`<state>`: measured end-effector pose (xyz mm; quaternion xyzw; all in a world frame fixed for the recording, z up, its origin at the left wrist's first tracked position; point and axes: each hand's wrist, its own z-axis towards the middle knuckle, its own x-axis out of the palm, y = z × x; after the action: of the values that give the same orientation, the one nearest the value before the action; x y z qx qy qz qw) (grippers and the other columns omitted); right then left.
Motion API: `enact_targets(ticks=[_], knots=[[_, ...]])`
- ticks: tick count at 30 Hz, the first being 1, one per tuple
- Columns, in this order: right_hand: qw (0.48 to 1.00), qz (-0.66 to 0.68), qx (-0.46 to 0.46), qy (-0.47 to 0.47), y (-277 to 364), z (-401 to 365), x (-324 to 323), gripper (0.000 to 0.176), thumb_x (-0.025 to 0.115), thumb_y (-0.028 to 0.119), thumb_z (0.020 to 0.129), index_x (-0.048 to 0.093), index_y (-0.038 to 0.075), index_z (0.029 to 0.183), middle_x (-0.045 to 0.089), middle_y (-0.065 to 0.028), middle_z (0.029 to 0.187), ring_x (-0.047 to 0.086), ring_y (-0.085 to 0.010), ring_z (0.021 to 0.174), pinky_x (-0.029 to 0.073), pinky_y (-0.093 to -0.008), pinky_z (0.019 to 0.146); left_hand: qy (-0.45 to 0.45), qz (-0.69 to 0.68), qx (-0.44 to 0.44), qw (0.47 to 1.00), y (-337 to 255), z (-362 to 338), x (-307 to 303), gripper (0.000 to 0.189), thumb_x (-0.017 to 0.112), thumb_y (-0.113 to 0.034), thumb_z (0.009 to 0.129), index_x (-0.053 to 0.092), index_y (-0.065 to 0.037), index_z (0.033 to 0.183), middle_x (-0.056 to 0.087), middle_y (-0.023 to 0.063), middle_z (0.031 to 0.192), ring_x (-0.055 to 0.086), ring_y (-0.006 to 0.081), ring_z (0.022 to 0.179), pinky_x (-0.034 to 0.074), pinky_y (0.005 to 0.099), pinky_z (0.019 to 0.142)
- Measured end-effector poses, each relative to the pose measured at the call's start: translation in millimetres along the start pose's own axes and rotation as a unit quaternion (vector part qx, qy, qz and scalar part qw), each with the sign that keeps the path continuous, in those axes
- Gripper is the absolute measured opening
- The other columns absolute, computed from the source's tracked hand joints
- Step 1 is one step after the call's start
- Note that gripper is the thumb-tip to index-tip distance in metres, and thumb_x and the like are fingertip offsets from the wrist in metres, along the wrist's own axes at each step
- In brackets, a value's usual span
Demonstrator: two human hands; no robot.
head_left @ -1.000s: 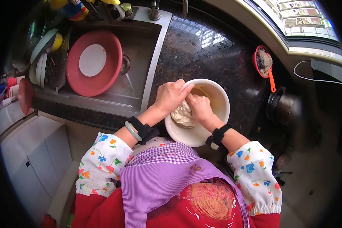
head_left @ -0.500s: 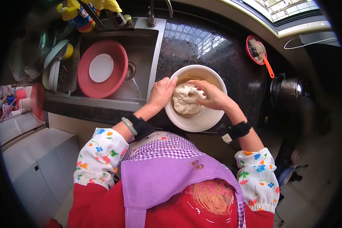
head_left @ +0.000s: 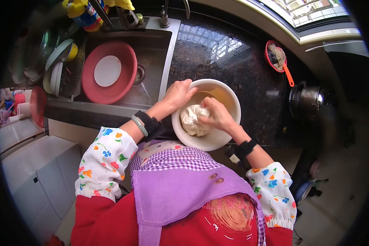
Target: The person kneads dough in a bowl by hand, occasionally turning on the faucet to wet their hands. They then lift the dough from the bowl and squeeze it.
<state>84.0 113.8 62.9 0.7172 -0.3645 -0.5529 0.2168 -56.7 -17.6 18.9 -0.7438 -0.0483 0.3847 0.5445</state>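
A white bowl stands at the front edge of the dark counter, with a lump of pale, sticky dough inside on its left. My left hand grips the bowl's upper left rim, thumb over the edge. Inside the bowl, my right hand has its fingers curled against the right side of the dough, pinching it. The fingertips are partly hidden by the dough and the hand itself.
Left of the bowl is a sink holding a red basin with a white plate. Dishes stand at far left. A red strainer and a metal pot are on the right.
The bowl has shifted slightly toward me and to the left. My right hand has moved down and left, its fingers now curled more tightly on the dough.
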Motion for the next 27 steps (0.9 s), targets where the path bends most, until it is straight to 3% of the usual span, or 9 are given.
enact_targets(ticks=[2, 3, 8, 13, 15, 19, 22, 27], knots=[[0.995, -0.059, -0.055, 0.054, 30.8, -26.7, -12.7, 0.031, 0.07, 0.015, 0.063, 0.048, 0.007, 0.084, 0.05, -0.013, 0.079, 0.053, -0.0322, 0.079, 0.043, -0.0399, 0.069, -0.017, -0.001, -0.01, 1.0, 0.2, -0.2, -4.6, 0.023, 0.059, -0.022, 0.085, 0.055, 0.0, 0.081, 0.06, 0.022, 0.072, 0.06, 0.0383, 0.07, 0.046, 0.0428, 0.061], [0.992, -0.071, -0.037, 0.097, 39.6, -39.8, -17.0, 0.031, 0.069, 0.011, 0.062, 0.048, 0.007, 0.084, 0.051, -0.0137, 0.079, 0.054, -0.0334, 0.079, 0.044, -0.041, 0.067, -0.018, -0.003, -0.011, 1.0, 0.7, -0.2, -6.7, 0.023, 0.059, -0.022, 0.085, 0.055, 0.0, 0.081, 0.06, 0.022, 0.072, 0.06, 0.0383, 0.07, 0.046, 0.0428, 0.061], [0.985, -0.158, 0.01, 0.074, 24.0, -39.8, 11.4, 0.027, 0.067, 0.005, 0.062, 0.049, 0.004, 0.083, 0.057, -0.0165, 0.079, 0.059, -0.0358, 0.073, 0.048, -0.0434, 0.064, -0.022, 0.014, -0.029, 0.999, -4.2, 1.2, -3.8, 0.023, 0.059, -0.021, 0.083, 0.052, 0.0, 0.078, 0.058, 0.0222, 0.067, 0.059, 0.0396, 0.067, 0.045, 0.0453, 0.058], [0.985, -0.161, -0.003, 0.055, 3.2, -10.3, 29.4, 0.021, 0.062, 0.005, 0.066, 0.05, 0.004, 0.083, 0.059, -0.0165, 0.076, 0.061, -0.0358, 0.068, 0.049, -0.0446, 0.062, -0.025, -0.007, -0.039, 0.999, -8.8, -0.9, -4.2, 0.024, 0.06, -0.02, 0.083, 0.048, -0.001, 0.075, 0.057, 0.0216, 0.066, 0.058, 0.0406, 0.066, 0.045, 0.0466, 0.057], [0.981, -0.188, 0.019, 0.036, 3.2, 12.1, 26.0, 0.024, 0.066, 0.006, 0.062, 0.051, 0.004, 0.08, 0.06, -0.0164, 0.075, 0.06, -0.0355, 0.071, 0.048, -0.0437, 0.064, -0.031, 0.006, -0.036, 0.999, -10.6, 2.3, -3.1, 0.023, 0.06, -0.02, 0.083, 0.048, -0.001, 0.075, 0.057, 0.0209, 0.065, 0.058, 0.0401, 0.066, 0.045, 0.0464, 0.057], [0.982, -0.183, 0.039, 0.017, -18.4, 53.3, 22.1, 0.032, 0.063, 0.003, 0.063, 0.056, 0.006, 0.094, 0.063, -0.0168, 0.085, 0.062, -0.0351, 0.079, 0.05, -0.0448, 0.069, -0.043, -0.007, -0.029, 0.999, -9.1, 1.9, 1.1, 0.022, 0.06, -0.02, 0.083, 0.049, -0.002, 0.076, 0.058, 0.0205, 0.066, 0.058, 0.0397, 0.066, 0.045, 0.0463, 0.058], [0.979, -0.199, 0.04, -0.003, -24.3, 58.6, 25.2, 0.041, 0.062, 0.001, 0.063, 0.058, 0.01, 0.103, 0.064, -0.015, 0.09, 0.061, -0.0356, 0.083, 0.05, -0.0446, 0.072, -0.051, 0.013, -0.023, 0.998, -7.3, 4.0, 1.6, 0.022, 0.059, -0.022, 0.083, 0.051, -0.002, 0.078, 0.059, 0.0206, 0.068, 0.059, 0.0399, 0.068, 0.046, 0.0461, 0.059], [0.989, -0.144, 0.022, -0.019, -20.4, 55.3, 9.8, 0.042, 0.063, 0.003, 0.064, 0.057, 0.009, 0.105, 0.063, -0.0172, 0.092, 0.06, -0.0343, 0.091, 0.048, -0.0426, 0.079, -0.051, 0.03, -0.004, 0.998, -6.6, 6.1, -1.9, 0.024, 0.059, -0.024, 0.083, 0.052, -0.002, 0.079, 0.059, 0.0206, 0.068, 0.059, 0.0402, 0.07, 0.046, 0.0466, 0.061]])
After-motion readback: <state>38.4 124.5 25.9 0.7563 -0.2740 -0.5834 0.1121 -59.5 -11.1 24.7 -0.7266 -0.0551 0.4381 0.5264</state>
